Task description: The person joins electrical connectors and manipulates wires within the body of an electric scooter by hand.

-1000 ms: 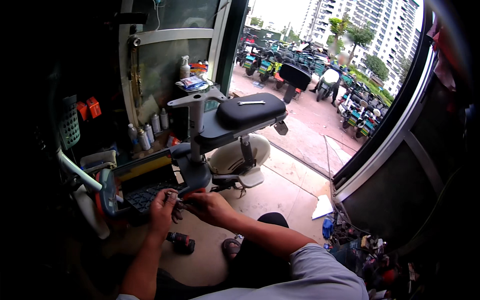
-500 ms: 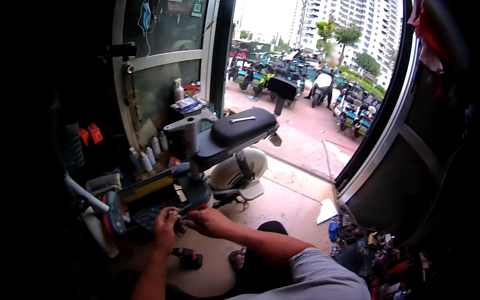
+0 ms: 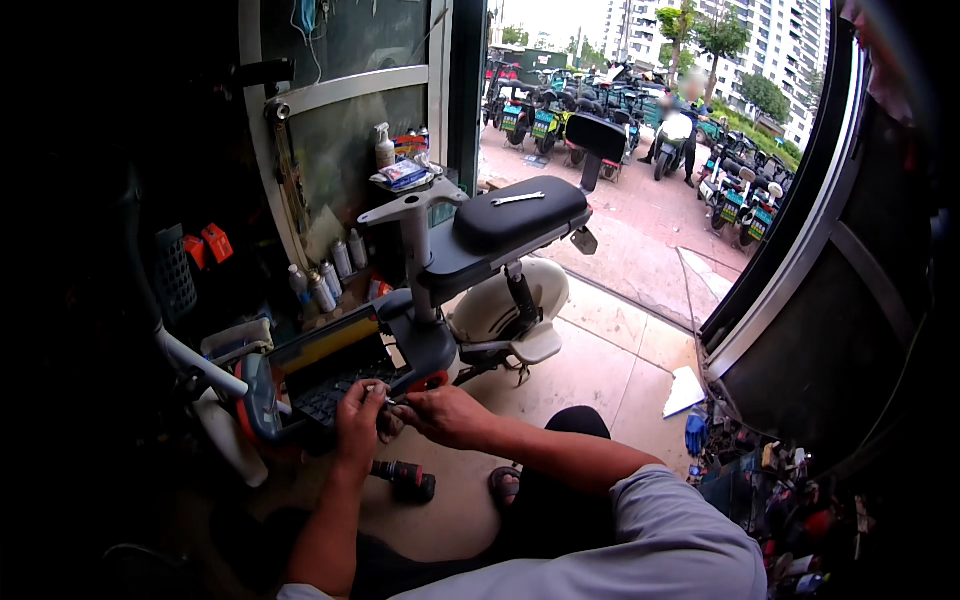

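Note:
My left hand (image 3: pixel 360 412) is closed, its thumb and fingertips pinching a small light-coloured piece (image 3: pixel 390 401), too small to name. Against it my right hand (image 3: pixel 442 414) is closed too, its fingertips meeting the left ones; what it grips is hidden. Both hands are just in front of an electric scooter (image 3: pixel 432 345), by the open compartment (image 3: pixel 318 398) in its footboard. A wrench (image 3: pixel 518 199) lies on the scooter's black seat (image 3: pixel 500 212). On the floor below my hands is a red and black power drill (image 3: pixel 408 478).
Spray cans (image 3: pixel 322 290) stand by the glass door at left, near a spray bottle (image 3: pixel 385 147). Tools and parts (image 3: pixel 775 500) lie heaped at lower right, beside a blue glove (image 3: pixel 696 432) and a white sheet (image 3: pixel 684 392). Outside, a person (image 3: pixel 688 115) is among parked scooters (image 3: pixel 560 115).
The whole view has shifted, so the scene sits farther right and a little higher. My hands stay together at the same spot by the scooter, fingers slightly rearranged around the small piece.

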Motion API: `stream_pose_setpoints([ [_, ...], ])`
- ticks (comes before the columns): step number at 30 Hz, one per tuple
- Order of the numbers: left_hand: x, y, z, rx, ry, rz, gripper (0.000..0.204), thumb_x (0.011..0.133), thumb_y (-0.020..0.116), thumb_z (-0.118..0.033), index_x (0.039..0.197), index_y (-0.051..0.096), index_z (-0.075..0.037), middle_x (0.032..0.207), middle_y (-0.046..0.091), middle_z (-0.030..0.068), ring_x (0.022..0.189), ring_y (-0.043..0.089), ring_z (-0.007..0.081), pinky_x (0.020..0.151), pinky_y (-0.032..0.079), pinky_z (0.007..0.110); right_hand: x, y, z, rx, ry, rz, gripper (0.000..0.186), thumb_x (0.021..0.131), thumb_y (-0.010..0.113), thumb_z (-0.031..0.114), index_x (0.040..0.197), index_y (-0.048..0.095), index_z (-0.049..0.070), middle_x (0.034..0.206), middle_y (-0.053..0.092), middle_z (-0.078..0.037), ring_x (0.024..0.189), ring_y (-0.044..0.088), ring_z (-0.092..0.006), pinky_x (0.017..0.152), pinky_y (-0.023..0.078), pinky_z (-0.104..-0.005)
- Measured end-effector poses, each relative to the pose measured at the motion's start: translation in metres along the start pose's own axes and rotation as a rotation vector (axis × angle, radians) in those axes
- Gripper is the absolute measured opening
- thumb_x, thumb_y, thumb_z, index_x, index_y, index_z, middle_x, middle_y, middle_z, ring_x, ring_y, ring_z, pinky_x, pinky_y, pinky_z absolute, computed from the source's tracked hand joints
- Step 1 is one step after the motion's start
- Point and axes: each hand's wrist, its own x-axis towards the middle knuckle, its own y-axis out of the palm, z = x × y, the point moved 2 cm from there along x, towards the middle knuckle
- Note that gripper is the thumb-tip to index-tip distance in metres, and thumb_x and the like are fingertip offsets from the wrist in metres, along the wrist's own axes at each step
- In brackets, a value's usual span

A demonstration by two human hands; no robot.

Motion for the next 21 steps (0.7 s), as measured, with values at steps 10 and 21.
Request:
stream_pose_setpoints([
  [10,0.007,-0.004,0.006,-0.096,0.049,-0.058,0.018,0.108,0.060,-0.025,0.103,0.065,-0.008,0.072,0.059,-0.0024,0.054,0.053,0.0058,0.047,0.039,0.023,0.009,-0.009,0.007,0.745,0.310,0.227,0.055,0.112,0.046,0.053,0.108,0.074,0.006,0.072,0.062,0.000,0.061,0.059,-0.0118,0.056,0.046,-0.0318],
  [21,-0.002,0.003,-0.010,-0.082,0.111,-0.007,0.022,0.110,0.058,-0.030,0.107,0.062,-0.008,0.084,0.062,-0.0007,0.068,0.059,0.0066,0.057,0.046,0.023,0.005,-0.023,0.006,1.255,0.592,0.392,0.045,0.110,0.051,0.052,0.106,0.069,0.011,0.076,0.060,0.004,0.052,0.046,-0.0053,0.045,0.030,-0.0221],
])
